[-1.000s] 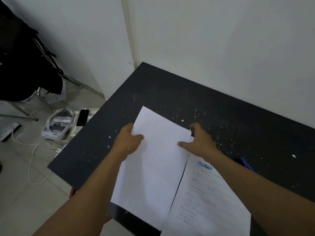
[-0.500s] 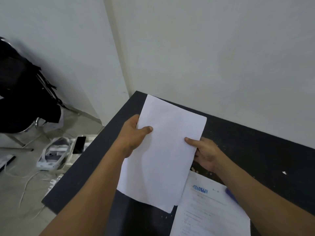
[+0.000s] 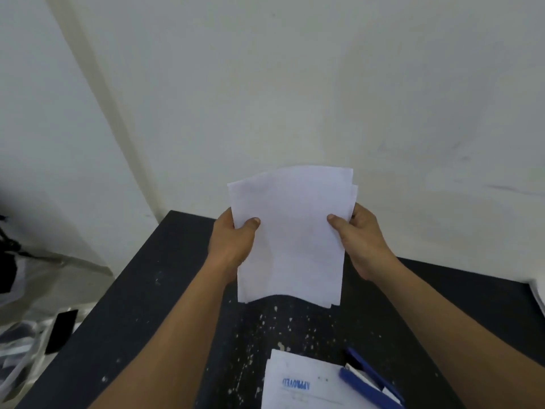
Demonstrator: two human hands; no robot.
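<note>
A small stack of white paper sheets point(image 3: 292, 231) stands upright in front of me, above the dark speckled table point(image 3: 165, 305). My left hand point(image 3: 233, 243) grips its left edge, thumb on the front. My right hand point(image 3: 358, 240) grips the right edge the same way. The sheets are slightly offset at the top right corner, and the bottom edge bows upward. The stack's lower edge hangs just above the table top.
A printed sheet with a blue "APPROVED" stamp point(image 3: 298, 385) lies on the table near me, with a blue stapler point(image 3: 371, 379) beside it. More paper point(image 3: 538, 296) shows at the right edge. A white wall stands behind. Cables and a black phone point(image 3: 60, 330) lie on the floor at left.
Both hands have lifted the paper off the table and turned it upright toward the wall. The right hand shifted from under the sheet to gripping its right edge.
</note>
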